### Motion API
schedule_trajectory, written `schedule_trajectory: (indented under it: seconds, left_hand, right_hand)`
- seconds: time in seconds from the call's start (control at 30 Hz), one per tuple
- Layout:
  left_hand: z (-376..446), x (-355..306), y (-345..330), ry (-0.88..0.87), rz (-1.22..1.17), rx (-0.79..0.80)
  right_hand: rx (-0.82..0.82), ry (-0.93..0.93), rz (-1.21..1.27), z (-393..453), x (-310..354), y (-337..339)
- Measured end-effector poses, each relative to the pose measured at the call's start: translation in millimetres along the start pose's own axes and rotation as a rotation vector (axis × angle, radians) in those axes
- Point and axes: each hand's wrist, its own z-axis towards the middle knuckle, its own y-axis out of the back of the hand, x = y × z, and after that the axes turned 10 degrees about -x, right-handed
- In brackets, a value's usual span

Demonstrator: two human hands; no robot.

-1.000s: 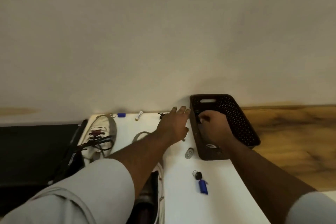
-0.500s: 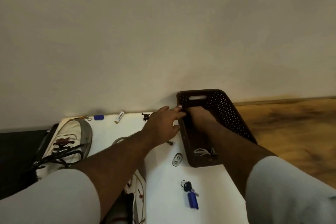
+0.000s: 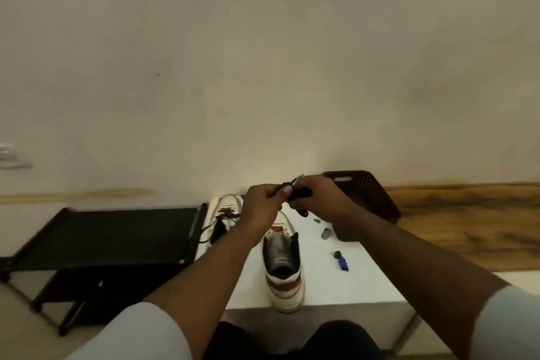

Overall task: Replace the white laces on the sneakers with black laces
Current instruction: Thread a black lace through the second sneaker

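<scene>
We judge the job to be about half done. The far sneaker point(image 3: 226, 213), lying toward the back left of the white counter point(image 3: 344, 280), already carries a black lace, its loose ends trailing off toward the black rack point(image 3: 117, 234) beside the counter. The near sneaker point(image 3: 283, 260) stands in front of us with its heel toward us, tongue open, and we see no lace in it at all, neither white nor black, so the old lace looks to be out and the new one not yet threaded.

Our hands are raised together above the near sneaker's toe. Our right hand point(image 3: 317, 199) is closed around a small dark bundle, which we take to be the second black lace point(image 3: 298, 194), still coiled; a short dark end hangs below the palm. Our left hand point(image 3: 261, 207) pinches at the bundle's top with thumb and forefinger, as if working an end free. The picture is soft with blur here, so we cannot tell whether a tie or band holds the coil.

What is left, as we read it: loosen the coil, find both tips, and thread the near sneaker from the toe eyelets upward.

The sneakers are white with red-brown trim at the heel. Behind our right hand sits a dark perforated basket point(image 3: 371, 196), and a blue key fob point(image 3: 342, 263) lies on the counter.
</scene>
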Motion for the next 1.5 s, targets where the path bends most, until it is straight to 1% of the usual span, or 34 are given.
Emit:
schedule_trajectory:
  seconds: [0.1, 0.17, 0.23, 0.3, 0.33, 0.4, 0.43, 0.53, 0.57, 0.63, 0.7, 0.73, 0.8, 0.87, 0.9, 0.93, 0.97, 1.0, 1.03, 1.07, 1.1, 1.17, 1.2, 1.27, 1.3, 1.33, 1.37, 1.4, 1.5]
  left_hand:
    - [-26, -6, 35, 0.066, -0.083, -0.125]
    - [-33, -5, 52, 0.144, -0.164, -0.210]
    - [-36, 0, 65, 0.230, -0.203, -0.311]
    - [-33, 12, 79, 0.273, -0.124, -0.465]
    - [-32, 19, 87, 0.273, -0.053, -0.538]
    - [-35, 32, 99, 0.287, 0.063, -0.621]
    - [-39, 37, 103, 0.308, 0.068, -0.622]
    - [-59, 40, 103, 0.356, -0.012, -0.530]
    - [-64, 38, 101, 0.336, 0.033, -0.499]
    - [-65, 35, 99, 0.227, 0.220, -0.416]
    - [-56, 31, 95, 0.127, 0.431, -0.313]
    - [-46, 32, 93, 0.081, 0.495, -0.290]
    - [-31, 31, 88, 0.026, 0.505, -0.273]
    - [-14, 29, 80, -0.001, 0.461, -0.270]
    - [-5, 27, 76, 0.003, 0.517, -0.283]
    - [1, 25, 71, 0.011, 0.663, -0.275]
    - [3, 20, 67, 0.023, 0.851, -0.216]
    - [9, 17, 61, 0.028, 0.953, -0.121]
    - [12, 12, 54, 0.028, 0.949, -0.008]
    - [16, 9, 44, 0.025, 0.846, 0.100]
    - [19, 8, 35, 0.027, 0.677, 0.171]
    - [23, 13, 23, -0.002, 0.331, 0.215]
    - [25, 18, 22, -0.021, 0.236, 0.237]
    - [33, 32, 31, -0.008, 0.157, 0.287]
    - [37, 38, 41, 0.032, 0.121, 0.300]
    - [42, 45, 50, 0.092, 0.058, 0.283]
    - [48, 50, 62, 0.151, 0.000, 0.222]
    - [53, 56, 74, 0.203, -0.031, 0.107]
    - [61, 67, 104, 0.298, 0.016, -0.370]
  right_hand:
    - [-0.025, -0.049, 0.109, -20, 25, -17]
    - [-0.083, -0.124, 0.188, -25, 33, -25]
    - [-0.165, -0.211, 0.332, -30, 40, -27]
    - [-0.272, -0.300, 0.461, -35, 42, -24]
    - [-0.326, -0.322, 0.472, -38, 39, -22]
    - [-0.371, -0.305, 0.321, -49, 26, -18]
    - [-0.361, -0.298, 0.214, -56, 20, -17]
    - [-0.287, -0.323, 0.019, -76, 9, -13]
    - [-0.262, -0.323, -0.027, -80, 11, -11]
    - [-0.216, -0.306, -0.110, -80, 15, -8]
    - [-0.231, -0.267, -0.147, -72, 19, -9]
    - [-0.260, -0.240, -0.126, -64, 19, -11]
    - [-0.321, -0.234, 0.089, -52, 23, -16]
    - [-0.336, -0.260, 0.311, -39, 25, -20]
    - [-0.324, -0.264, 0.366, -32, 25, -22]
    - [-0.299, -0.263, 0.399, -26, 25, -23]
    - [-0.262, -0.255, 0.408, -21, 26, -24]
    - [-0.206, -0.241, 0.405, -15, 27, -25]
    - [-0.143, -0.223, 0.398, -9, 27, -27]
    - [-0.078, -0.215, 0.399, -4, 27, -30]
    - [-0.021, -0.206, 0.406, -1, 28, -32]
    - [0.045, -0.179, 0.412, 5, 25, -34]
    - [0.057, -0.171, 0.409, 7, 21, -33]
    - [0.065, -0.163, 0.372, 11, 5, -27]
    - [0.073, -0.166, 0.327, 11, -5, -22]
    - [0.091, -0.182, 0.275, 9, -17, -16]
    - [0.109, -0.189, 0.220, 8, -32, -9]
    - [0.115, -0.202, 0.181, 4, -45, -2]
    - [0.058, -0.270, 0.098, -8, -80, 14]
